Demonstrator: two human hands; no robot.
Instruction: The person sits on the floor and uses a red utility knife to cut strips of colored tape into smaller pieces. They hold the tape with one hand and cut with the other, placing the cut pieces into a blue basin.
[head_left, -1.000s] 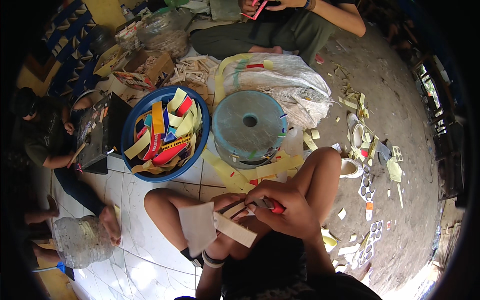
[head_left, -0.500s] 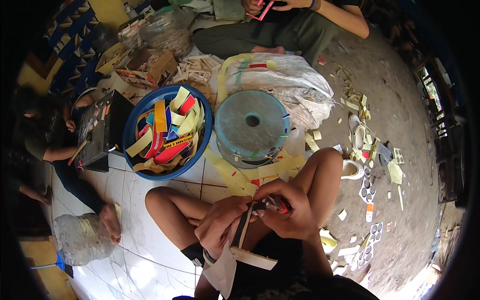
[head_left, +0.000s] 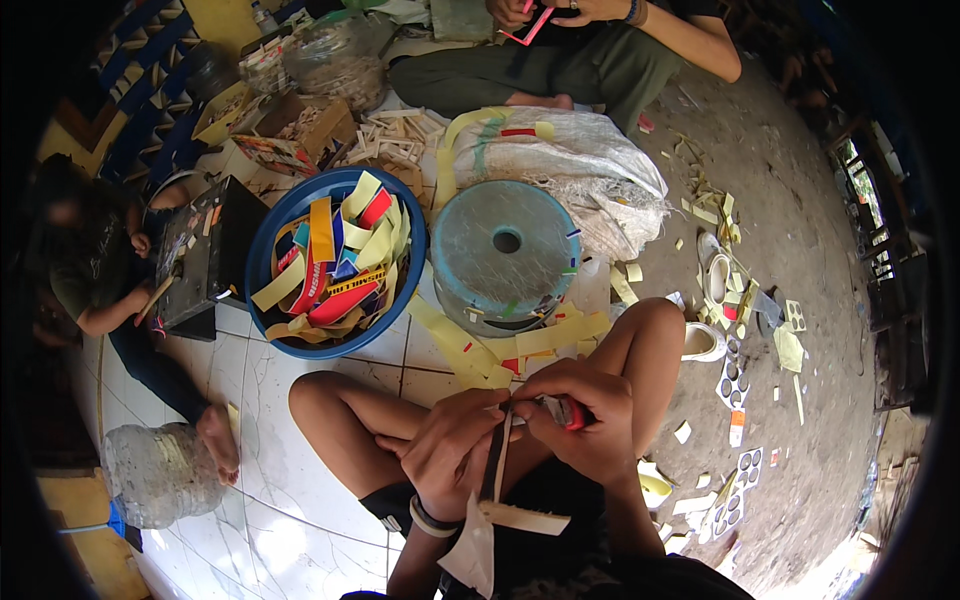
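Observation:
My left hand (head_left: 446,448) is closed around a thin wooden frame (head_left: 526,518) with a dark strip along its stick and a crosspiece at the near end. A pale triangular flap (head_left: 470,556) hangs beside that crosspiece, below my left wrist. Against the frame's far end, my right hand (head_left: 590,418) grips a small tool with a red handle (head_left: 574,412); its kind is mostly hidden by the fingers. Both hands meet above my crossed legs. Just beyond them lie pale yellow strips (head_left: 470,362) on the tiles.
A blue basin (head_left: 338,352) holds colourful strips. Beside it stands a round, worn drum (head_left: 470,225), with a white sack (head_left: 600,150) behind. Two people sit nearby, one ahead, one left by a black box (head_left: 228,225). Scraps and pale shoes (head_left: 704,342) lie at right.
The near end of the wooden frame and the pale flap have swung slightly right. My hands keep their grips. At left, the other person has leaned further into view.

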